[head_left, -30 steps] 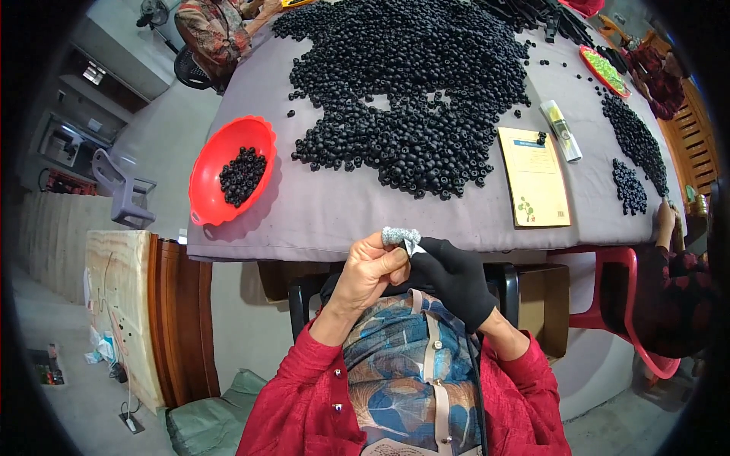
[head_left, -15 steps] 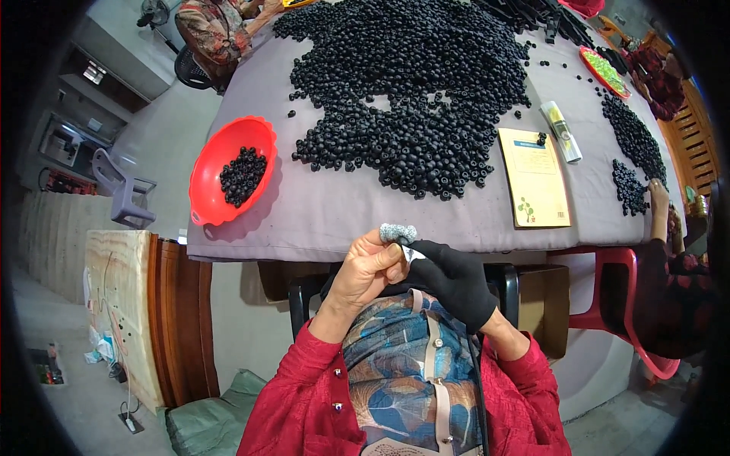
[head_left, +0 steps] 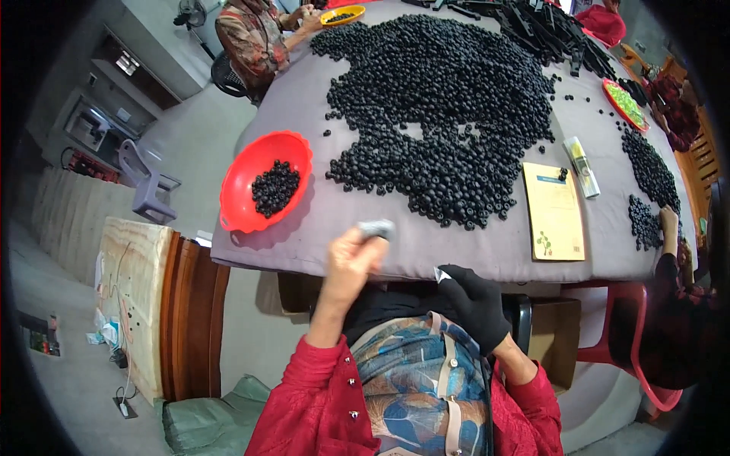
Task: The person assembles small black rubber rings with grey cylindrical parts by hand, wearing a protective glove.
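My left hand (head_left: 351,261) is bare, over the table's near edge and blurred by motion. A grey knitted sleeve (head_left: 376,229) covers its forefinger. The thumb lies against that finger with the others curled; whatever is between them is hidden. My right hand (head_left: 477,304), in a black glove, is by the table edge at my lap, fingers pinched. From its fingertips sticks a small white pointed piece (head_left: 440,275), its kind unclear. Ahead lies a wide heap of small black ring-like beads (head_left: 449,83). A red scalloped bowl (head_left: 237,178) at the left holds more black beads (head_left: 275,188).
A yellow booklet (head_left: 553,220) and a clear-and-yellow packet (head_left: 581,169) lie right of the heap. Other people sit at the far left (head_left: 251,42) and right (head_left: 677,114), with a yellow dish (head_left: 357,15) and a red plate of green bits (head_left: 627,106). Black strips (head_left: 540,34) lie far right.
My hands, together half a second ago, are now apart. The left has moved left of the right, which keeps the white piece. The whole view has shifted, moving the table right and down.
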